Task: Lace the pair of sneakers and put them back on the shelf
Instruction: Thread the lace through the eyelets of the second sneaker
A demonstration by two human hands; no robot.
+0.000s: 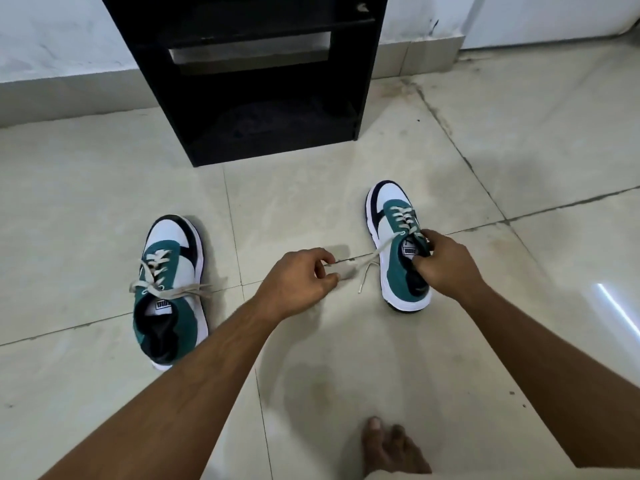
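Left of the black wooden shelf unit (242, 77) and nearer you, the green, white and navy low-top sneaker (171, 289) sits flat on the pale tiled floor (104, 188), toe pointing away; its beige flat laces are crossed through the eyelets and look tied in a loose bow at the tongue, so count that one as laced. Moving right, roughly in line with the shelf's front, your left hand (299, 280) is pinched closed, thumb against fingers, on the beige flat lace end (360, 263) of the other shoe, pulling it out sideways and fairly taut; a second loose end dangles just below that line. Right of the shelf, the matching second green, white and navy sneaker (398, 244) stands on the floor, laced through most eyelets near the toe, top ones not finished as far as you can see. Your right hand (445, 265) is curled over its collar, fingers tucked into the opening, steadying it. Your bare foot (391, 452) shows at the bottom edge. Judged progress: past halfway on lacing. Left to do: tighten and tie this one, then both sneakers go onto the shelf, whose lower bays look dark and can't be read clearly.
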